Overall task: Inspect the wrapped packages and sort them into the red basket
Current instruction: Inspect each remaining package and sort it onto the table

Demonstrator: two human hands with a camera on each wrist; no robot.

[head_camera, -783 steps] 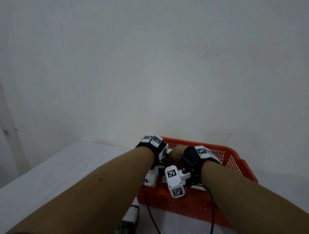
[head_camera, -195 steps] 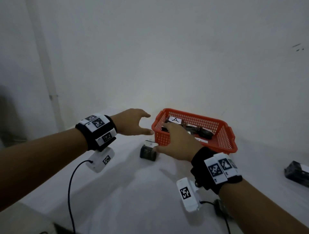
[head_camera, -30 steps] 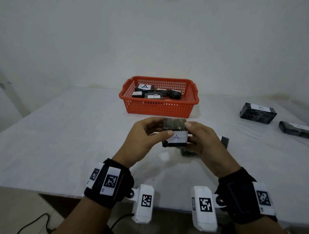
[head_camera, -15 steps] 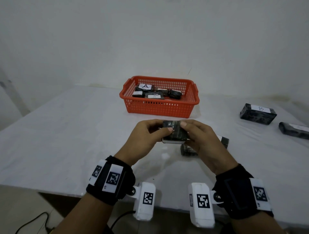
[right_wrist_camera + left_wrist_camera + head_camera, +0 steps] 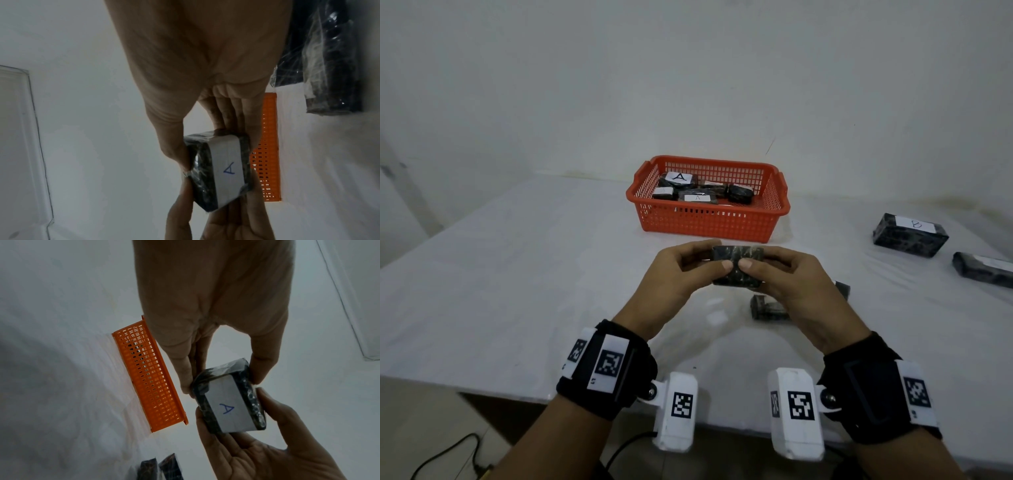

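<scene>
A small black wrapped package (image 5: 736, 265) is held above the white table, in front of the red basket (image 5: 705, 222). My left hand (image 5: 681, 277) pinches its left end and my right hand (image 5: 787, 281) grips its right end, thumbs on top. Its white label marked "A" faces down, seen in the wrist views on the package (image 5: 226, 404) (image 5: 224, 168). The basket (image 5: 148, 378) (image 5: 267, 146) holds several black packages with "A" labels (image 5: 698, 192).
Another small black package (image 5: 767, 308) lies on the table just under my right hand. At the right lie a package labelled "B" (image 5: 909, 238) and a long black package (image 5: 983, 272). The table's near edge (image 5: 517, 390) runs below my wrists.
Both hands have turned the package over: a second ago its "A" label faced me, now the label faces down and the dark side is up. The hands stayed in place.
</scene>
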